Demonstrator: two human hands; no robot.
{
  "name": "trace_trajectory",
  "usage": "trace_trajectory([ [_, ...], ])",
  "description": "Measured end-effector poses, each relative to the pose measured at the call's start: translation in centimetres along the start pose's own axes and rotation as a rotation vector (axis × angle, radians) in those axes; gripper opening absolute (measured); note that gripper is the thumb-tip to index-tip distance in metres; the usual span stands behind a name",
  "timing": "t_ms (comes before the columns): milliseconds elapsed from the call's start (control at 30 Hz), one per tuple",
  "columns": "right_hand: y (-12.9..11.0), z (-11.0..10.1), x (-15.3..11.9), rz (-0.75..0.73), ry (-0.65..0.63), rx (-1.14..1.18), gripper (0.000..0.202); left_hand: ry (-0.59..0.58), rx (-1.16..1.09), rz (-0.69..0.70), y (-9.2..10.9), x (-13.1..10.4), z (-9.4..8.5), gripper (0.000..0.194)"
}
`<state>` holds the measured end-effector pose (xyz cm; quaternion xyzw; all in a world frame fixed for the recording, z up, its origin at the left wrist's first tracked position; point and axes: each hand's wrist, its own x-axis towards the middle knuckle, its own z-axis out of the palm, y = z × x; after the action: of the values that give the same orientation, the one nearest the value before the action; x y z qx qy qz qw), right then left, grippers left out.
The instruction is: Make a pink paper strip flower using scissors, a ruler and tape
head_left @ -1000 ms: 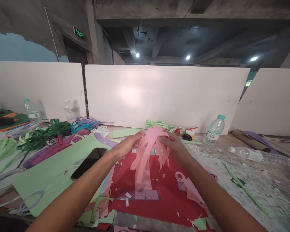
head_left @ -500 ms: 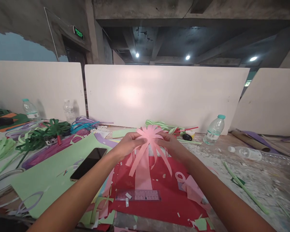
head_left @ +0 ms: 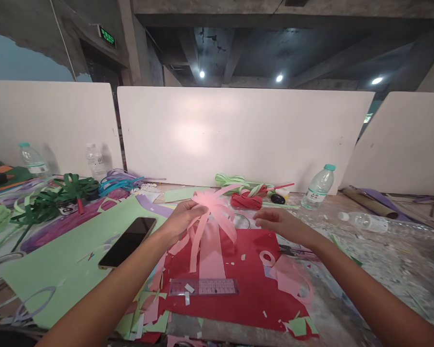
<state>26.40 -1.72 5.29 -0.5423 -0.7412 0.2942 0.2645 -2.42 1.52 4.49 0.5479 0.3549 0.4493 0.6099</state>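
My left hand (head_left: 185,218) pinches a flower of pink paper strips (head_left: 211,205) by its left side, and its strips fan outward and droop. Apart from the flower, to its right, my right hand (head_left: 280,224) hovers with nothing in it, fingers loosely bent and a little apart. Below lies a red sheet (head_left: 253,289) bearing a pink paper strip (head_left: 211,260) and a clear ruler (head_left: 204,286). A pink paper ring (head_left: 267,258) and pink scraps (head_left: 289,279) rest at the sheet's right. Dark-handled scissors (head_left: 292,250) lie partly behind my right forearm.
A black phone (head_left: 128,241) lies on a green sheet (head_left: 58,274) at left. Red ribbon (head_left: 246,201) and light green strips (head_left: 235,180) sit near the white partition (head_left: 238,135). A bottle (head_left: 318,187) stands at right; another bottle (head_left: 379,222) lies sideways.
My right hand has let go of the pink paper flower and moved right. My left hand still holds the flower, which has shifted slightly left. The view has tilted down a little.
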Motion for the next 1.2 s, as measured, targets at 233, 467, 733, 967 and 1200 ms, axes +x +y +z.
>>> trace_trajectory([
  [233, 3.0, 1.1, -1.8, 0.037, -0.002, 0.0, 0.031, 0.302, 0.485, 0.382, 2.1, 0.4, -1.1, 0.028],
  [467, 1.8, 2.2, -1.1, -0.011, 0.067, 0.055, 0.025, 0.269, 1.466, 1.3, 0.7, 0.0, -1.3, 0.02],
  [733, 3.2, 3.4, 0.2, -0.024, 0.123, 0.058, 0.025, 0.199, 1.365, 1.396, -1.1, -0.4, -1.7, 0.021],
  [967, 3.4, 4.2, 0.2, -0.014, 0.141, -0.011, 0.023, 0.172, 1.311, 1.379, -1.6, -0.4, -2.0, 0.017],
  [1200, 3.0, 5.1, 0.3, -0.037, 0.193, -0.156, 0.02, 0.141, 1.264, 1.329, -2.1, -0.7, -2.4, 0.014],
])
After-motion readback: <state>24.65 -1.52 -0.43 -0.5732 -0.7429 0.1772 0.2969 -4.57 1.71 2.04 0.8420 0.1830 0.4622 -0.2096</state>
